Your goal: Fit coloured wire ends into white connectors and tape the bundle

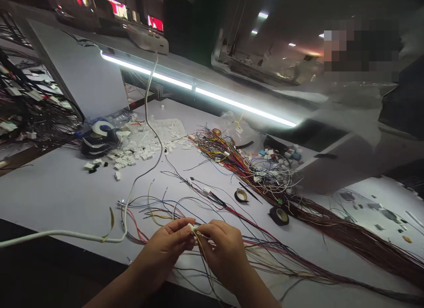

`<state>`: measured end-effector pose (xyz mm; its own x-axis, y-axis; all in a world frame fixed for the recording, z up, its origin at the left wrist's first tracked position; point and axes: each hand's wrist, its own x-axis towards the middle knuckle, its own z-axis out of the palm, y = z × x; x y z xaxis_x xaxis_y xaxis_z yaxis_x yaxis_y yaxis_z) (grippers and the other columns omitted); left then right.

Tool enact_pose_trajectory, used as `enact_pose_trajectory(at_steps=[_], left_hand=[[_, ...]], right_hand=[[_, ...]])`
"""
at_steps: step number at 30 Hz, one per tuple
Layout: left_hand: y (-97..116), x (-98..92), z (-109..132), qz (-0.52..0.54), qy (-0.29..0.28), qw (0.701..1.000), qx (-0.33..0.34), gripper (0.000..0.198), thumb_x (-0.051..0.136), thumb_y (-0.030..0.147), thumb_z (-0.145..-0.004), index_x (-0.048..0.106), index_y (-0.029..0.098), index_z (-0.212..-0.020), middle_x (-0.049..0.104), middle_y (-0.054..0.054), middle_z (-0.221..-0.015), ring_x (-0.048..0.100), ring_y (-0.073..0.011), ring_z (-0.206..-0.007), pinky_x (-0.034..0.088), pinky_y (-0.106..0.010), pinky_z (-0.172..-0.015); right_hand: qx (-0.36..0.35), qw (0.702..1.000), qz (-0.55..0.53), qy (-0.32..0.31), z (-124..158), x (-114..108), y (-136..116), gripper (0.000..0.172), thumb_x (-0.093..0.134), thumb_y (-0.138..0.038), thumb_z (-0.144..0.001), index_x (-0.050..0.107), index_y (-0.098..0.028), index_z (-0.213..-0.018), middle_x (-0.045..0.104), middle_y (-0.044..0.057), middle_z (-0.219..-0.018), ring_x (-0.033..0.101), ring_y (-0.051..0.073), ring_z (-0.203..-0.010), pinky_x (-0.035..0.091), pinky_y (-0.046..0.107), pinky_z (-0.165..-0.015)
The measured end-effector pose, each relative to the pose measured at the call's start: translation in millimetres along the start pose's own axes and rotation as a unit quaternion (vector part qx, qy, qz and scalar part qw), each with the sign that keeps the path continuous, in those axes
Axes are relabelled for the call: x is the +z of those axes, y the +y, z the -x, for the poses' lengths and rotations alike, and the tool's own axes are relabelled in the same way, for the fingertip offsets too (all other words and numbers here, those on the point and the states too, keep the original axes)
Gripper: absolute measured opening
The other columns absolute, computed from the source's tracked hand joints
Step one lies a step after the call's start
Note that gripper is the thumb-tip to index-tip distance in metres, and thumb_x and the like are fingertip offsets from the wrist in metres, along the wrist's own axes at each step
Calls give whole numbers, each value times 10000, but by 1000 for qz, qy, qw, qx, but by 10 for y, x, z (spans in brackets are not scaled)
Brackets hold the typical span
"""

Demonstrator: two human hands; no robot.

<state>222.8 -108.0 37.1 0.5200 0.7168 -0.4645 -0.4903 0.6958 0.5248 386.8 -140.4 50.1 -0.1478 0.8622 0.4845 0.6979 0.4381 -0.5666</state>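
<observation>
Both hands meet near the table's front edge. My left hand (165,250) is closed, its thumb and fingers pinching a small white connector (191,227). On the connector's right side, my right hand (225,250) pinches thin wires (202,246), yellow and dark, that run to the connector and hang down between the hands. The wire ends at the connector are too small to make out clearly. Loose coloured wires (185,202) lie on the table just beyond and under the hands.
White connectors (142,153) lie in a pile at the back left. A thick wire bundle (318,219) crosses the right side, beside two black tape rolls (279,215). A white cable (149,167) loops down at the left. A lit tube lamp (245,106) spans the back.
</observation>
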Motion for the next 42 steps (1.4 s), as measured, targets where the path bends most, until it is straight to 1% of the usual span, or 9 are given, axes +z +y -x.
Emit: enact_pose_trajectory(at_steps=[7,11,14,20,23,27,31,35,42], left_hand=[[10,-10,-4,-48,-21,999,7,250,773,215,-754,715,145,-986,701,-59,-835,606,-129,-753,476,-245,-764],[12,-59,-42,-78,17,997,22,259,772,272,-745,718,178,-981,692,-43,-803,602,-154,-768,465,-282,-796],[32,-98,-53,-196,57,974,98,236,726,329,-776,733,208,-978,679,-35,-776,587,-181,-768,459,-296,-787],[141,-14,15,-416,4,881,224,190,688,277,-806,772,248,-974,704,-85,-973,589,-250,-954,424,-294,-880],[179,24,30,-429,-18,877,218,174,689,278,-808,775,255,-957,715,-81,-925,598,-250,-918,426,-286,-861],[160,-23,17,-437,-17,874,213,129,663,310,-829,765,232,-843,698,-65,-849,596,-232,-852,438,-275,-799],[76,-84,-12,-353,7,925,142,166,671,347,-828,740,200,-867,667,-39,-767,582,-190,-767,456,-260,-734],[30,-66,-36,-104,26,993,51,242,692,271,-833,671,182,-1057,669,-31,-811,605,-134,-769,488,-248,-800],[43,-4,-20,59,62,996,-6,230,737,108,-777,660,130,-992,640,-20,-792,619,-84,-663,536,-177,-654]], right_hand=[[26,999,-15,13,-8,26,-44,117,547,-174,-891,560,-200,-777,613,-7,-672,538,118,-611,360,240,-588],[90,992,-64,-68,-24,-14,-31,109,498,-241,-943,595,-218,-898,653,-5,-772,580,123,-680,400,231,-628],[129,980,-107,-104,-36,-60,-5,185,402,-258,-991,584,-229,-999,664,-10,-818,603,111,-711,427,211,-644],[16,979,124,-161,3,2,100,195,411,-227,-980,587,-210,-898,666,7,-762,605,155,-678,375,254,-578],[-23,971,164,-171,23,30,121,153,452,-218,-964,588,-194,-896,667,17,-743,600,159,-658,359,253,-552],[-25,988,101,-115,-3,4,85,142,479,-250,-968,609,-196,-978,671,20,-768,604,143,-689,395,238,-603],[-24,998,46,-37,-46,-58,33,149,491,-190,-949,637,-210,-968,648,19,-762,571,130,-693,409,235,-625],[-33,998,38,30,-16,-164,-44,138,523,-114,-894,619,-205,-934,639,37,-802,543,151,-720,408,286,-657],[-22,995,102,-5,57,-138,-76,119,538,-121,-871,616,-201,-830,632,24,-702,577,159,-679,390,300,-653]])
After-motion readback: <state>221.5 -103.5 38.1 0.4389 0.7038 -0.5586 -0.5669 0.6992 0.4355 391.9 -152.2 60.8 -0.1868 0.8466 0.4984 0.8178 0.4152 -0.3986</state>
